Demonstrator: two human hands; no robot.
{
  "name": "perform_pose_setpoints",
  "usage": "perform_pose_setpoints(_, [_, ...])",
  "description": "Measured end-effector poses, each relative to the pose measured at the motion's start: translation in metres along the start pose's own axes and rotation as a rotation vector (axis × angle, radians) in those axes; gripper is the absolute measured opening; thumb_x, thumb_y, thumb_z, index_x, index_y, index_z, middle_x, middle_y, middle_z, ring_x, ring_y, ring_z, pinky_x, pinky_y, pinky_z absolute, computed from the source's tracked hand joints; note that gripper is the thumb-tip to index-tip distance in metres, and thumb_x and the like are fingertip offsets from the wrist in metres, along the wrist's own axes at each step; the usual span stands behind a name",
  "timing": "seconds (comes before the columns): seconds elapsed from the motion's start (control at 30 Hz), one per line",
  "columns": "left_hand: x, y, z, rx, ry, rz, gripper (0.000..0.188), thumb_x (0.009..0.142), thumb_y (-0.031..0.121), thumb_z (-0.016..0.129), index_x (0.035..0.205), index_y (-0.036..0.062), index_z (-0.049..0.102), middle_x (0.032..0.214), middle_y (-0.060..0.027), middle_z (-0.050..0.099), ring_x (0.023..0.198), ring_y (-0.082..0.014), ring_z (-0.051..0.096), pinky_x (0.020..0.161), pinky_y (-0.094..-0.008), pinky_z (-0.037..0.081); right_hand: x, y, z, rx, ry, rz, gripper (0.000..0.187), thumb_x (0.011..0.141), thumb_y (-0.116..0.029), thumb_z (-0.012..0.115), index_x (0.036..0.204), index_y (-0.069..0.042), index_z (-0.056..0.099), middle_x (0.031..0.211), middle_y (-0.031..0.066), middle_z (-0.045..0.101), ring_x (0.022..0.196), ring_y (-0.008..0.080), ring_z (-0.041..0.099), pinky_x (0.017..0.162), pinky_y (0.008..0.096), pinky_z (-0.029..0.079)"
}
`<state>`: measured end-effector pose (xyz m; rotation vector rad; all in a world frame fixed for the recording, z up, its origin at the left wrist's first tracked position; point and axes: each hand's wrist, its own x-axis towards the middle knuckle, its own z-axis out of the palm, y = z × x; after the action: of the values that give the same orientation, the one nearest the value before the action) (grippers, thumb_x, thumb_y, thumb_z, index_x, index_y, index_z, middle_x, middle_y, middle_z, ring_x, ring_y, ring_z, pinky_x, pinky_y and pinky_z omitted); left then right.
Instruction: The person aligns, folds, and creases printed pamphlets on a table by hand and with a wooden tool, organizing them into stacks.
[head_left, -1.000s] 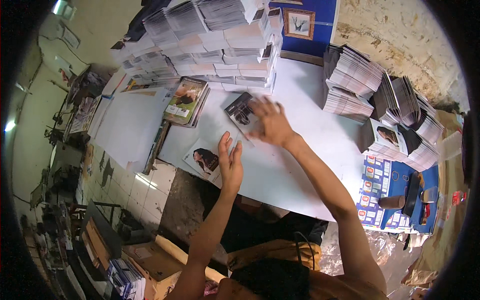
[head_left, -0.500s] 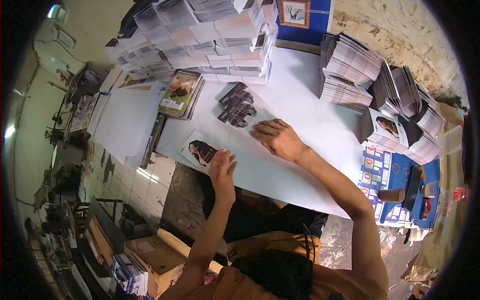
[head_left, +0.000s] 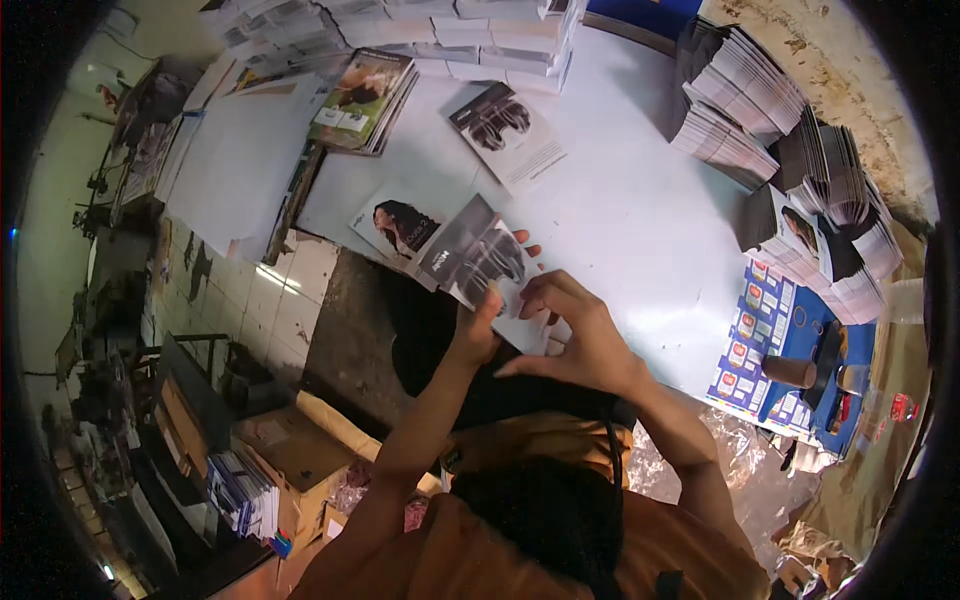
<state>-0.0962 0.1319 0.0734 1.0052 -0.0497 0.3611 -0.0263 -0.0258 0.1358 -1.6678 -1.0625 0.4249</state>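
Observation:
My left hand (head_left: 480,330) grips a booklet (head_left: 470,256) with a grey photo cover, tilted over the table's near edge. Its thumb lies on the cover, and fingertips show past the far edge. Bent fingers of my right hand (head_left: 585,335) rest on the booklet's lower right end, the thumb spread below it. Just left of it, partly covered, lies a booklet with a dark-haired figure (head_left: 400,226) on its cover. Farther off, another grey-covered booklet (head_left: 507,135) lies flat on the white table (head_left: 625,210).
Tall stacks of booklets (head_left: 460,40) stand at the back, with more stacks (head_left: 740,100) at the right. Magazines (head_left: 365,100) and large white sheets (head_left: 240,160) are at the left. A brown cup (head_left: 790,371) lies by a blue patterned sheet (head_left: 745,340). A cardboard box (head_left: 300,450) sits lower left.
A grey-covered booklet has come from the overlapping group on the table into my hands, near my body. My hands have drawn together. The view has tipped downward.

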Motion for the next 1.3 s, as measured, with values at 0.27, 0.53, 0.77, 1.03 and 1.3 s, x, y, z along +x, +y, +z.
perform_pose_setpoints(0.27, [-0.026, -0.008, 0.017, 0.099, -0.049, -0.15, 0.083, 0.096, 0.043, 0.062, 0.155, 0.0048, 0.018, 0.147, -0.0173, 0.042, 0.135, -0.0293, 0.047, 0.11, -0.0457, 0.043, -0.033, 0.03, -0.005, 0.24, 0.024, 0.248, 0.024, 0.079, -0.006, 0.079, 0.099, 0.0, 0.068, 0.087, 0.0127, 0.066, 0.083, 0.0228, 0.066, 0.074, 0.0343, 0.052])
perform_pose_setpoints(0.53, [0.029, 0.036, 0.037, 0.806, -0.46, 0.253, 0.091, 0.075, 0.025, 0.081, 0.148, -0.0018, 0.033, 0.148, -0.0187, 0.042, 0.138, -0.0362, 0.039, 0.117, -0.047, 0.027, -0.071, 0.047, -0.071, 0.56, 0.355, 0.148, 0.029, 0.097, -0.016, 0.062, 0.109, 0.009, 0.069, 0.096, 0.0137, 0.072, 0.079, 0.0167, 0.066, 0.078, 0.0286, 0.053])
perform_pose_setpoints(0.77, [0.021, 0.004, 0.027, 1.598, -1.023, 0.231, 0.105, 0.077, 0.056, 0.076, 0.155, 0.0057, 0.026, 0.158, -0.0165, 0.031, 0.15, -0.038, 0.019, 0.122, -0.0581, 0.014, -0.107, 0.092, -0.097, 0.361, 0.504, 0.542, 0.04, 0.092, -0.007, 0.066, 0.129, 0.006, 0.057, 0.097, 0.0118, 0.07, 0.08, 0.0113, 0.065, 0.069, 0.0231, 0.052])
perform_pose_setpoints(1.03, [0.021, -0.045, 0.085, 1.392, -0.767, 0.266, 0.076, 0.097, 0.059, 0.049, 0.148, 0.0027, 0.042, 0.157, -0.0148, 0.032, 0.147, -0.0384, 0.025, 0.119, -0.0594, 0.019, -0.108, 0.089, -0.096, 0.292, 0.679, 0.594, 0.029, 0.09, -0.002, 0.069, 0.115, 0.011, 0.063, 0.097, 0.0139, 0.073, 0.085, 0.0111, 0.065, 0.072, 0.0224, 0.052])
perform_pose_setpoints(1.3, [0.038, -0.088, 0.089, 1.58, -0.63, 0.323, 0.076, 0.093, 0.047, 0.061, 0.147, -0.0013, 0.039, 0.155, -0.0173, 0.034, 0.141, -0.0383, 0.034, 0.116, -0.0592, 0.025, -0.132, 0.091, -0.114, 0.144, 0.816, 0.584, 0.027, 0.096, -0.017, 0.066, 0.115, 0.003, 0.064, 0.093, 0.0088, 0.073, 0.074, 0.0095, 0.064, 0.06, 0.023, 0.047])
